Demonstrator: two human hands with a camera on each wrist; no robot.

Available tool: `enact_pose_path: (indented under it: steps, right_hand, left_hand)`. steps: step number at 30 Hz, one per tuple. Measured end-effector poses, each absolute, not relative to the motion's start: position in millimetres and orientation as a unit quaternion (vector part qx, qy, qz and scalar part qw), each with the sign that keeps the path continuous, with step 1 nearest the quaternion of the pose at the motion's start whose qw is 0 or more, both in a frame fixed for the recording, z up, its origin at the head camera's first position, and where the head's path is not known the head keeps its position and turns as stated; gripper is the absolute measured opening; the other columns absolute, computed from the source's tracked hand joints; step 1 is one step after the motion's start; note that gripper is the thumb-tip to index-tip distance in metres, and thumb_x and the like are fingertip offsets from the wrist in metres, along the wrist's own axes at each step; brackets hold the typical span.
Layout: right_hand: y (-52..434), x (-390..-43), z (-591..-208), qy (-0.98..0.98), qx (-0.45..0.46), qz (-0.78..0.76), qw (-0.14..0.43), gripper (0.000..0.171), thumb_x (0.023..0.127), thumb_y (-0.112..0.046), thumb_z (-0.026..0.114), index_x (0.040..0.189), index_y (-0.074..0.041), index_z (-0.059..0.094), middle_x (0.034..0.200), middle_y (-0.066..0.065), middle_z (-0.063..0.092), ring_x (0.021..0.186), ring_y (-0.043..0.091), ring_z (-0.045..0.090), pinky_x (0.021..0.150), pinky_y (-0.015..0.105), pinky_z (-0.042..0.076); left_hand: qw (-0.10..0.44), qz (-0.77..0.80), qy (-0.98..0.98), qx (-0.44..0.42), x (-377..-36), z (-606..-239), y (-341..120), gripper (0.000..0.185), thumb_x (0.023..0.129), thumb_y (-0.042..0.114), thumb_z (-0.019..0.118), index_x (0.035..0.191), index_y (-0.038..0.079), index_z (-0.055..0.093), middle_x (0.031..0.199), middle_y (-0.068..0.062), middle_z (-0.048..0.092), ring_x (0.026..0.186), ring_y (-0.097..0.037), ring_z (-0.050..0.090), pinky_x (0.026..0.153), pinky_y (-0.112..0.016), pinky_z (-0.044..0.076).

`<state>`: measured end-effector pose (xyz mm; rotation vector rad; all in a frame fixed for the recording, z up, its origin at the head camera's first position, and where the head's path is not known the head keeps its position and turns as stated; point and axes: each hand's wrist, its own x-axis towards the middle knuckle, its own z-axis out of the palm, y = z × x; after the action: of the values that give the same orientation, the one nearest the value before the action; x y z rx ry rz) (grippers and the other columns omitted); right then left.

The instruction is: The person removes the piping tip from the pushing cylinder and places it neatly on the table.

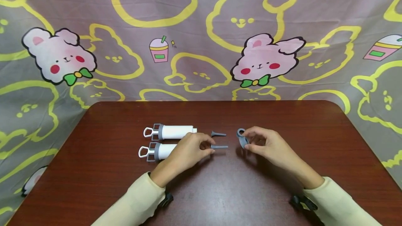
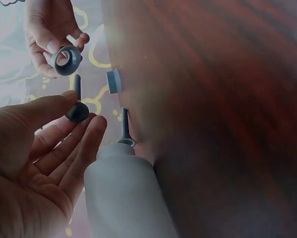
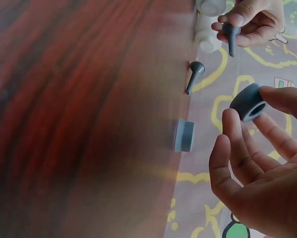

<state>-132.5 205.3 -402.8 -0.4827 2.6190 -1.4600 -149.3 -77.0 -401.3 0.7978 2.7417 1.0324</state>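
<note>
My left hand [image 1: 190,151] pinches a dark grey tapered nozzle [image 2: 77,111] between thumb and fingers, its narrow tube pointing toward the right hand. Across a small gap, my right hand [image 1: 274,147] holds a grey ring-shaped cap [image 3: 249,102] by its edge, the round hole visible. A second nozzle [image 1: 218,134] lies on the table beyond the left fingertips. Another grey ring cap [image 1: 241,132] rests just behind the held one. Two white syringe-like tubes with grey collars and loop handles lie side by side at left; the far tube [image 1: 177,132] shows fully, while the left hand partly covers the near tube [image 1: 167,151].
Everything stands on a dark reddish-brown wooden table [image 1: 220,198]. Behind its far edge hangs a cloth [image 1: 201,9] printed with cartoon animals and yellow outlines. Black straps [image 1: 165,200] sit at both wrists, below cream sleeves.
</note>
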Motion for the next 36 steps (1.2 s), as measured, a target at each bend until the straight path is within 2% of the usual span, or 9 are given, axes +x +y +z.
enact_pose_path:
  steps: [9,19,28,36]
  right_hand:
    - [205.4,-136.1,-407.7,0.881,-0.151,-0.447,0.039,0.025,0.090,-0.004,0.079,0.114,-0.010,0.074,0.088,0.000,0.071,0.081,0.013,0.065,0.071,0.026,0.054]
    - [203.8,-138.5,-413.4,0.897,-0.165,-0.409,0.003,0.024,0.084,0.003,0.080,0.104,-0.007,0.074,0.091,0.002,0.068,0.074,0.004,0.060,0.063,0.023,0.050]
    - [197.8,-143.0,-413.1,0.910,-0.155,-0.383,0.038,0.020,0.083,-0.002,0.082,0.100,-0.007,0.072,0.077,-0.002,0.065,0.064,0.005,0.057,0.058,0.023,0.045]
    - [193.7,-146.1,-414.8,0.916,-0.170,-0.359,0.044,0.019,0.083,-0.001,0.082,0.097,-0.006,0.071,0.076,-0.003,0.064,0.066,0.007,0.056,0.057,0.023,0.044]
  left_hand:
    - [0.053,0.341,0.899,0.270,-152.0,-401.9,-74.9,0.012,0.092,0.008,0.080,0.103,0.005,0.079,0.093,-0.003,0.080,0.080,-0.009,0.073,0.072,-0.020,0.056]
    - [0.057,0.317,0.909,0.266,-154.6,-403.6,-70.6,0.012,0.091,0.008,0.081,0.103,0.005,0.079,0.089,-0.003,0.080,0.077,-0.008,0.072,0.070,-0.023,0.055]
    - [0.068,0.301,0.915,0.260,-157.6,-406.0,-67.4,0.012,0.089,0.008,0.082,0.100,0.004,0.080,0.085,-0.003,0.079,0.073,-0.007,0.071,0.068,-0.023,0.055]
    - [0.064,0.278,0.921,0.265,-159.7,-407.5,-66.4,0.014,0.087,0.011,0.085,0.099,0.007,0.080,0.085,-0.002,0.079,0.074,-0.006,0.070,0.071,-0.026,0.055]
